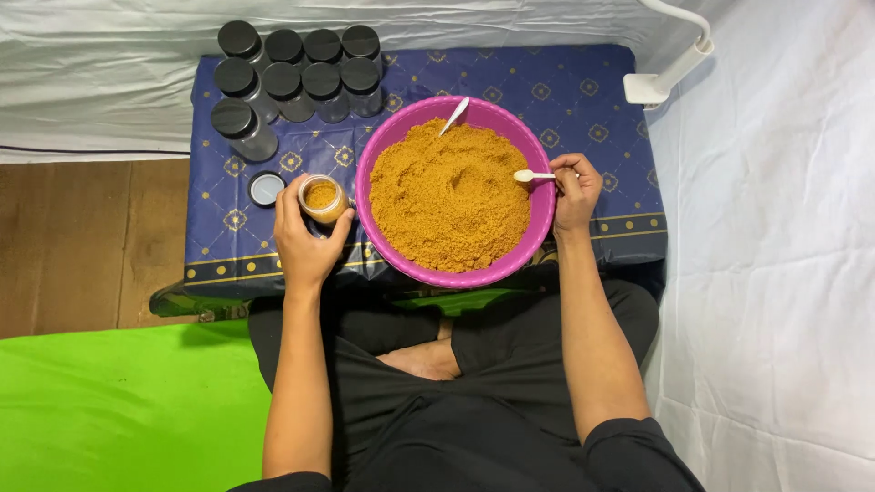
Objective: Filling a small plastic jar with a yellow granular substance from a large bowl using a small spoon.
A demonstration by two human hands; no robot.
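nine capped black jars (290, 80) stand at the bench's (583, 100) far left, seemingly done. the left hand (305, 239) is clamped on an open jar (323, 199), part filled with orange-brown powder. the right hand (574, 189) pinches a white spoon (533, 175) over the pink bowl (543, 214), heaped full. a loose lid (266, 189) waits beside the jar; another spoon (455, 115) rests in the bowl.

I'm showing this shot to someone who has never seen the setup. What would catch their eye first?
Most likely the big pink basin heaped with orange-brown powder, in the middle of the blue patterned cloth. Next, the left hand holding a small open jar partly filled with that powder beside the basin, and the right hand holding a white spoon over its right edge. A cluster of black-lidded jars stands at the cloth's far left.
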